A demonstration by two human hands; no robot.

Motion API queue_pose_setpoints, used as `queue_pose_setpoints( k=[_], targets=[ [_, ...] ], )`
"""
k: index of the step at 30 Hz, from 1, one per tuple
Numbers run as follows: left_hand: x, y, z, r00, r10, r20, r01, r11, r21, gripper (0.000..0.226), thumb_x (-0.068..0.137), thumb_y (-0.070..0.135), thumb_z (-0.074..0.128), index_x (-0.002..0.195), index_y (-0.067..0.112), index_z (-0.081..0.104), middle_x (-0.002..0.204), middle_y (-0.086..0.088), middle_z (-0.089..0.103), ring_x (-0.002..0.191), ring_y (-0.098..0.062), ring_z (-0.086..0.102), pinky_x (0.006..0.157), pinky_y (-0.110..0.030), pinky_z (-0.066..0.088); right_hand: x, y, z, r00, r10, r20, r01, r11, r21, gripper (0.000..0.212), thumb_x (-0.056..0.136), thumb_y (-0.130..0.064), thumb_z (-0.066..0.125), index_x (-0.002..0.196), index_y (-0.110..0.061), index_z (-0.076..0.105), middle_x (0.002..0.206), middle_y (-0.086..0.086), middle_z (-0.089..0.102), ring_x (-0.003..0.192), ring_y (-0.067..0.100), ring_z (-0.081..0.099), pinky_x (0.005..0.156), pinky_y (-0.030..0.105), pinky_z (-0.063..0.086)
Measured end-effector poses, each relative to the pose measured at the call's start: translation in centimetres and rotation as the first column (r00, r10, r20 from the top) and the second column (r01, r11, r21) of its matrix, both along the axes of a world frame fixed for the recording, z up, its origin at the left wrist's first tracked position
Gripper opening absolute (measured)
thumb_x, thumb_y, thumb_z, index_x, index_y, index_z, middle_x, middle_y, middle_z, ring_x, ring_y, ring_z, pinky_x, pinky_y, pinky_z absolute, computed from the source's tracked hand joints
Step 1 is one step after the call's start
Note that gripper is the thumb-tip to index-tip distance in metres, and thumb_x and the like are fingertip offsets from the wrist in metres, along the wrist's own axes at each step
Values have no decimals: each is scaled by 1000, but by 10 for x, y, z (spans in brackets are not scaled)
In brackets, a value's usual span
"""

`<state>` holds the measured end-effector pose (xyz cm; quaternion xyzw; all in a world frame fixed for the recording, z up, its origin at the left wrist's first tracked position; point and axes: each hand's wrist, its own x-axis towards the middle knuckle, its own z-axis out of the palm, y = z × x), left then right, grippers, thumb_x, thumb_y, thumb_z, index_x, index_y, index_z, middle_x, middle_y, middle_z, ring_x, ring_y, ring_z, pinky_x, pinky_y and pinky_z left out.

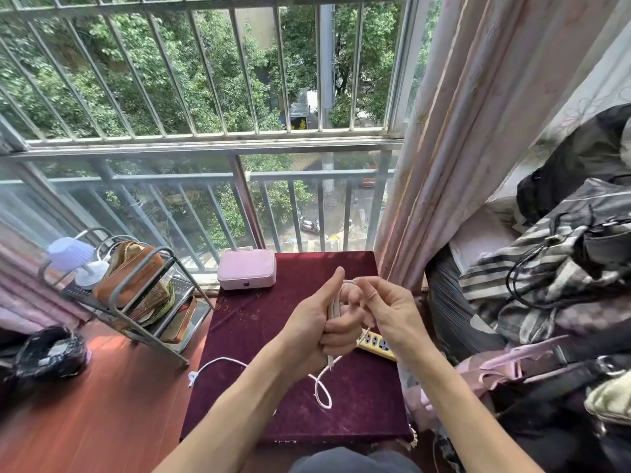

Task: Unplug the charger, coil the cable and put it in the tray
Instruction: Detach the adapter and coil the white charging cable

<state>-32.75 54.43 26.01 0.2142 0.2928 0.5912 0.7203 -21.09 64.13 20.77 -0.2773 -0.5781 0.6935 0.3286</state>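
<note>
Coiling is underway above the maroon table [358, 404]: the left hand [317, 331] is clamping white cable [333, 307] loops while the right hand [392, 314] is pinching the next turn. Slack is trailing over the cloth (one stray loop), near the yellow power strip [377, 346]. No tray is identifiable; the pink case [246, 268] is sitting behind.
</note>
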Motion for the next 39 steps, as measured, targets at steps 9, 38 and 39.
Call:
queue_pose_setpoints(
  k=[9, 38, 39],
  targets=[
    [-14, 19, 12, 983, 104, 148, -102, 994, -25, 36, 106, 35, 38, 84, 12, 56, 46, 6, 21, 35, -7, 13, 31, -18, 14, -6, -12, -20, 984, 74, 164, -80, 996, 31, 29, 113, -18, 45, 114, -27, 73, 58, -8, 52, 46, 5, 38, 45, 20, 32],
    [-48, 42, 17, 962, 230, -144, -214, 969, 121, 39, 108, 35, 29, 89, 12, 53, 44, 5, 29, 30, -5, 23, 35, -23, 9, -6, -22, -23, 788, 196, 583, -416, 868, 271, 26, 109, -39, 47, 123, -46, 68, 59, -13, 49, 54, 4, 43, 53, 22, 37],
    [-50, 44, 13, 955, 250, -161, -236, 967, 97, 37, 108, 36, 31, 89, 13, 53, 46, 4, 32, 30, -5, 25, 35, -23, 9, -1, -22, -16, 769, 175, 614, -446, 836, 320, 25, 107, -42, 49, 121, -41, 69, 57, -15, 51, 51, 3, 44, 53, 21, 38]
  ],
)
